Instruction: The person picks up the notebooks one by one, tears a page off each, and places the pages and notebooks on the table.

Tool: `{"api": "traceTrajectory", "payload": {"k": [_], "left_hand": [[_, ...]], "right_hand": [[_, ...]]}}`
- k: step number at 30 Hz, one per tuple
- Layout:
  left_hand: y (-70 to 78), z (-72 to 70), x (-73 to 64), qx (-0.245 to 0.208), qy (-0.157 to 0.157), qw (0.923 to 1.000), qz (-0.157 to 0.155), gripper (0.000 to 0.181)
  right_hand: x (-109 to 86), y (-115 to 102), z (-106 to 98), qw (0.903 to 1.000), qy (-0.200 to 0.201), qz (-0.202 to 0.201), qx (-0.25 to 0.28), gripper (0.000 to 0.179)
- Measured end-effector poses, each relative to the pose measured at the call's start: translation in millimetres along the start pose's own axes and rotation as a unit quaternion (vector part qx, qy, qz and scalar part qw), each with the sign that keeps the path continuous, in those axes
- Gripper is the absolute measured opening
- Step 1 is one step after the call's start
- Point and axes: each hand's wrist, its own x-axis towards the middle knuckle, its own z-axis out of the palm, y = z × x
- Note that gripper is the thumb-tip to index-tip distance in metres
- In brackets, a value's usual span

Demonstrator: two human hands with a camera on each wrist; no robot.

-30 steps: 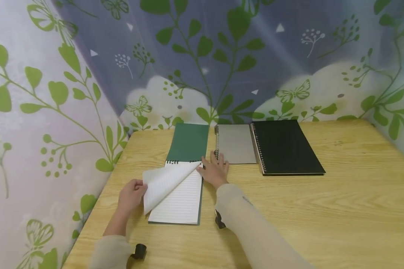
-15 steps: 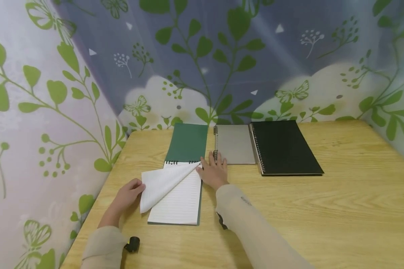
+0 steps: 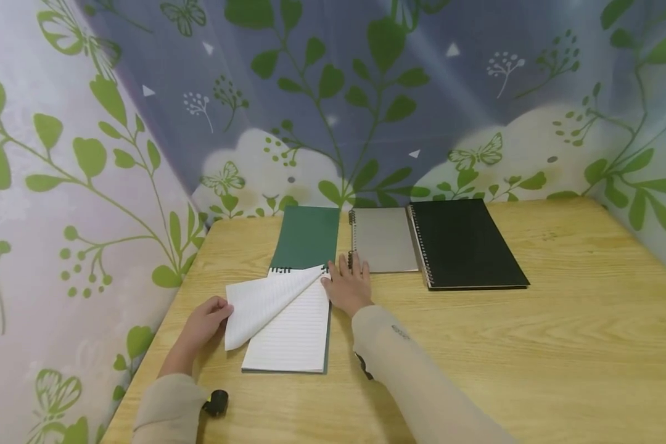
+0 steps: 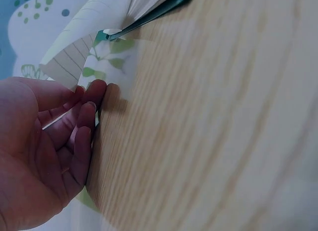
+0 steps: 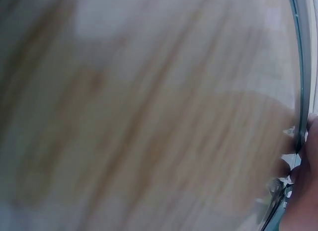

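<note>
Green notebook (image 3: 306, 237), cover flipped back on the tabletop (image 3: 588, 345), just left of the grey notebook (image 3: 385, 240)! Left hand (image 3: 204, 322) has its grip pinched tight on a raised page (image 3: 261, 305); right hand (image 3: 348, 288) rests by the binding (image 3: 280, 270), grip loose, fingers spread, touching the notebook's edge.

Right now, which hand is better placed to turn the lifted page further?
Probably the left hand: its grip pinches the lifted page by its left edge. The right hand lies spread at the right edge of the green notebook, so it seems better suited to steadying.
</note>
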Motion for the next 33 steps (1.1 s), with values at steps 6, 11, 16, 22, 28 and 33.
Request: {"api": "traceTrajectory", "payload": {"k": [6, 11, 16, 22, 28, 33], "left_hand": [[-0.2, -2.7, -0.6, 0.024, 0.012, 0.9996, 0.011, 0.026], [-2.7, -5.2, 0.0, 0.041, 0.018, 0.9989, 0.014, 0.022], [-3.4, -4.2, -0.7, 0.046, 0.019, 0.9987, 0.01, 0.022], [-4.8, -6.2, -1.8, 0.064, 0.029, 0.9975, 0.008, 0.02], [-4.6, -7.6, -0.8, 0.075, 0.033, 0.9966, 0.008, 0.021], [-6.7, -6.7, -0.4, 0.062, 0.035, 0.9974, -0.015, 0.023]], "right_hand": [[1.4, 0.0, -0.2, 0.9998, 0.008, -0.008, -0.014, 0.056], [2.1, -0.8, -0.9, 0.9996, 0.008, -0.011, -0.025, 0.056], [1.7, -1.1, -1.4, 0.9998, 0.001, -0.007, -0.016, 0.056], [2.3, -1.1, -1.5, 0.9996, -0.001, -0.007, -0.028, 0.056], [2.7, 0.8, -3.9, 0.9994, -0.007, -0.011, -0.031, 0.057], [2.5, 0.9, -4.1, 0.9993, -0.012, -0.012, -0.034, 0.057]]}}
